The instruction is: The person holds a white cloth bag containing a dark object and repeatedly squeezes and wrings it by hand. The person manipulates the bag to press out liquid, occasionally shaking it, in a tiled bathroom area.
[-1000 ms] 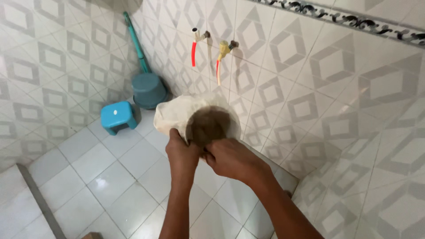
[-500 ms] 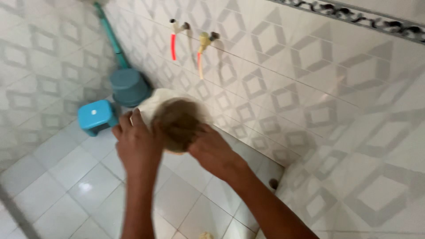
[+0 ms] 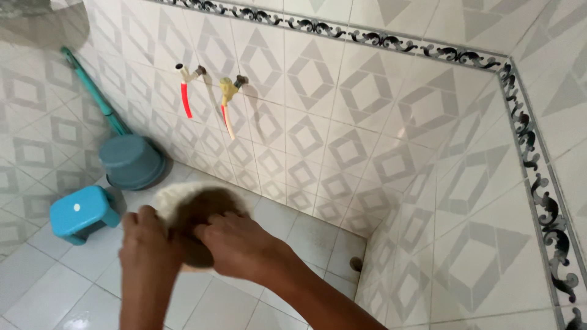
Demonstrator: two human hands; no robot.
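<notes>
White tiled floor [image 3: 55, 287], patterned wall tiles [image 3: 391, 159]; both hands' fingers [image 3: 211, 229] clutching stained cloth [image 3: 183, 205].

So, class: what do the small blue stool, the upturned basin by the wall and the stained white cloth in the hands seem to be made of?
Stool: likely moulded plastic, smooth, uniform bright blue.
Basin: probably plastic too, dull grey-blue, matte.
Cloth: soft white fabric, bunched, with a dark brown patch; the weave is too blurred to tell.

A home washroom: patterned tiles are covering the walls [image 3: 342, 140], two taps [image 3: 211, 82] are sticking out, a drain [image 3: 356, 264] is sitting in the floor corner.
</notes>
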